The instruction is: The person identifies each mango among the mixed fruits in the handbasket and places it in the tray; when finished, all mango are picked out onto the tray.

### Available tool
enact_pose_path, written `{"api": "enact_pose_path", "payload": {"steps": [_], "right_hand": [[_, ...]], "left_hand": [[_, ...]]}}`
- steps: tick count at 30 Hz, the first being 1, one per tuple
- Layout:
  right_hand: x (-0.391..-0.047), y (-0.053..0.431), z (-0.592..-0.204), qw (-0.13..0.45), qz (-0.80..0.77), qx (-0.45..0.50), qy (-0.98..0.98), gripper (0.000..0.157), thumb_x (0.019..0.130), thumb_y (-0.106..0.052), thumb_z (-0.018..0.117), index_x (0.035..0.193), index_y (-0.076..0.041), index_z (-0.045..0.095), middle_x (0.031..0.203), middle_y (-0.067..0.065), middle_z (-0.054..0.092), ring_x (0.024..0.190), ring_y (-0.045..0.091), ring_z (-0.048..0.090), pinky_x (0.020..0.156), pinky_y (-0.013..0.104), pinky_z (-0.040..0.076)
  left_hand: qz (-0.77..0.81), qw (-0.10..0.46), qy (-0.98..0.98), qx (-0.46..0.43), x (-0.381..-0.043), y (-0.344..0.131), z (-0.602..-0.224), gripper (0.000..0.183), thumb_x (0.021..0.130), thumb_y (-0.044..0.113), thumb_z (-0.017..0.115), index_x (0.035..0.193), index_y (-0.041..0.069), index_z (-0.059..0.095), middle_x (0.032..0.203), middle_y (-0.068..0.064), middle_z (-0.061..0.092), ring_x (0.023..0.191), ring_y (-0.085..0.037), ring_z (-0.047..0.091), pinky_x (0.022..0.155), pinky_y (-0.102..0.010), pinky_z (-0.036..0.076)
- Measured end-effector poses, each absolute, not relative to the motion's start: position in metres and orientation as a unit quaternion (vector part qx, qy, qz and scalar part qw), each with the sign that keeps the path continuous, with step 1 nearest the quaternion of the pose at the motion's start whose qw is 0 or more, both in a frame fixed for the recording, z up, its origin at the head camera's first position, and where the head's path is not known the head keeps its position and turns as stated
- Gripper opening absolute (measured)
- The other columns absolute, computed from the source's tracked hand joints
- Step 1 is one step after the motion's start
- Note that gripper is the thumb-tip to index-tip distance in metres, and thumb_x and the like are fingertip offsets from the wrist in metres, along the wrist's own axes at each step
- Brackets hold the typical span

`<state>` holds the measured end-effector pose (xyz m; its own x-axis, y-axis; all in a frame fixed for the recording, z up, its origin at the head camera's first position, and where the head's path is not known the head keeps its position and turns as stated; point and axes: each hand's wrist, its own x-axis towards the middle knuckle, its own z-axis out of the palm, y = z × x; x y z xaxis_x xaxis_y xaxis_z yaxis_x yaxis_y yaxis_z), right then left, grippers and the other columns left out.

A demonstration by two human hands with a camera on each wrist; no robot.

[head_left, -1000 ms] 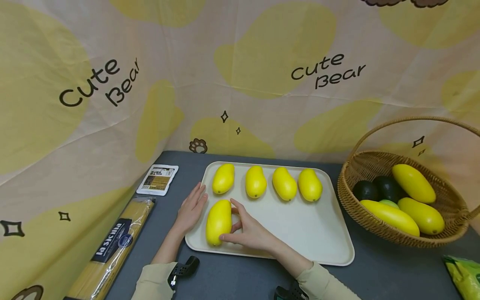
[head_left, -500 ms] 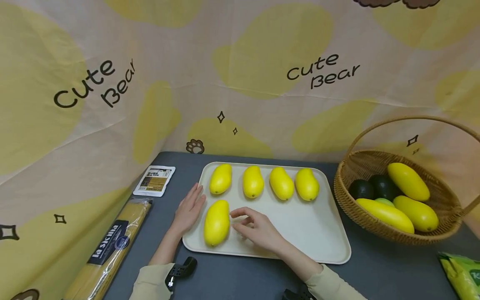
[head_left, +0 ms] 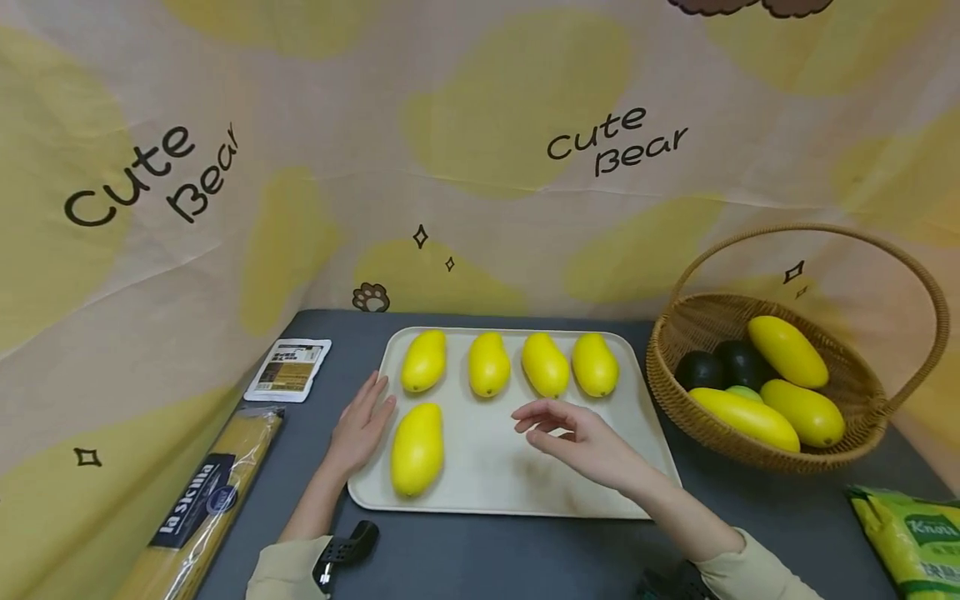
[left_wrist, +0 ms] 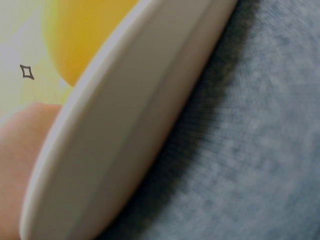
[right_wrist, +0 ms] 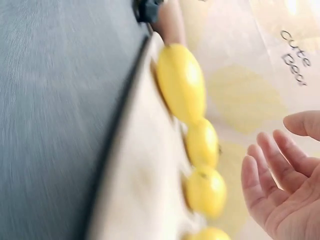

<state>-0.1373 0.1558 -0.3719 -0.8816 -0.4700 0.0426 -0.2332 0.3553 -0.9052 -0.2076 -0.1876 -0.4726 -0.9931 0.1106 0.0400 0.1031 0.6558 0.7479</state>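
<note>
I see the left hand (head_left: pixel 362 429), fingers extended, along the left rim of the white tray (head_left: pixel 487 467), gripping nothing | right hand (head_left: pixel 581 437) loosely curved above the tray, empty | front mango (head_left: pixel 417 450) on the tray's near-left part, beside the left hand | four mangoes (head_left: pixel 489 364) along the far side

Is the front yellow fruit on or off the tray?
On: the front yellow fruit lies on the tray, inside its rim, and the right hand is apart from it.
</note>
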Motion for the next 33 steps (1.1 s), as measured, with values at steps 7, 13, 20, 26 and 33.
{"api": "enact_pose_path", "payload": {"steps": [7,13,20,26,33], "right_hand": [[-0.135,0.211,-0.332,0.048,-0.424,-0.261,0.866,0.025,0.097,-0.019,0.062,0.121,-0.016,0.064,0.111,-0.004,0.067,0.096,0.013,0.062,0.079,0.032,0.055],[-0.141,0.266,-0.287,-0.018,-0.265,-0.273,0.925,0.019,0.095,-0.020,0.066,0.114,-0.019,0.067,0.101,-0.011,0.067,0.085,0.004,0.061,0.072,0.028,0.055],[-0.154,0.333,-0.272,0.065,-0.164,-0.242,0.954,0.031,0.092,-0.020,0.069,0.118,-0.005,0.063,0.101,-0.006,0.066,0.083,0.007,0.062,0.071,0.025,0.053],[-0.155,0.361,-0.283,0.165,-0.145,-0.203,0.954,0.048,0.091,-0.033,0.069,0.126,-0.001,0.059,0.113,-0.001,0.064,0.092,0.012,0.060,0.075,0.028,0.051],[-0.153,0.371,-0.300,0.164,-0.136,-0.200,0.957,0.055,0.085,-0.033,0.075,0.127,-0.001,0.058,0.114,0.005,0.064,0.096,0.025,0.062,0.076,0.038,0.052]], "left_hand": [[0.414,0.008,0.908,0.063,-0.206,-0.188,-0.471,0.060,0.106,0.040,0.035,0.154,0.005,0.027,0.162,-0.014,0.012,0.145,-0.042,0.012,0.110,-0.066,0.008],[0.411,0.008,0.909,0.061,-0.206,-0.188,-0.471,0.061,0.106,0.041,0.035,0.154,0.005,0.027,0.162,-0.014,0.013,0.146,-0.040,0.012,0.111,-0.064,0.007],[0.407,0.002,0.911,0.067,-0.206,-0.189,-0.472,0.060,0.106,0.040,0.036,0.153,0.004,0.027,0.161,-0.016,0.014,0.145,-0.041,0.013,0.112,-0.063,0.007],[0.406,0.000,0.911,0.070,-0.205,-0.189,-0.472,0.060,0.106,0.040,0.036,0.153,0.004,0.027,0.161,-0.016,0.014,0.145,-0.041,0.013,0.111,-0.064,0.007],[0.406,0.003,0.911,0.065,-0.204,-0.188,-0.470,0.061,0.106,0.041,0.036,0.154,0.005,0.027,0.162,-0.015,0.013,0.145,-0.041,0.012,0.110,-0.065,0.007]]}}
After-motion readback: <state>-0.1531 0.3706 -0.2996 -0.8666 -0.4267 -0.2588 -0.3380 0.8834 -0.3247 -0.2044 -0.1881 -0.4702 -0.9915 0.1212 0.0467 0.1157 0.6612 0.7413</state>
